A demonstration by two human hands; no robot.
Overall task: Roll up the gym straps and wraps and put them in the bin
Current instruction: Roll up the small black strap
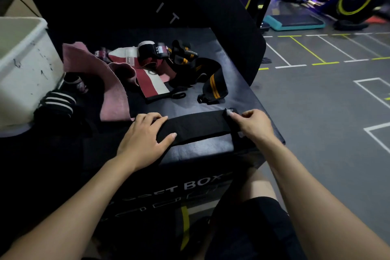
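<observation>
Two hands work one black wrap (196,126) laid flat along the near edge of the dark padded surface (202,148). The left hand (145,135) presses its spread, straight fingers on the wrap's left end; the right hand (253,124) pinches the other end between curled fingers. Beyond the hands lie a pink wrap (109,86), a maroon-and-white wrap (152,82) and black wraps with orange stripes (213,82), tangled together. Beyond and left of the left hand stands the white bin (23,69), with a black-and-white striped wrap (57,101) beside its wall.
</observation>
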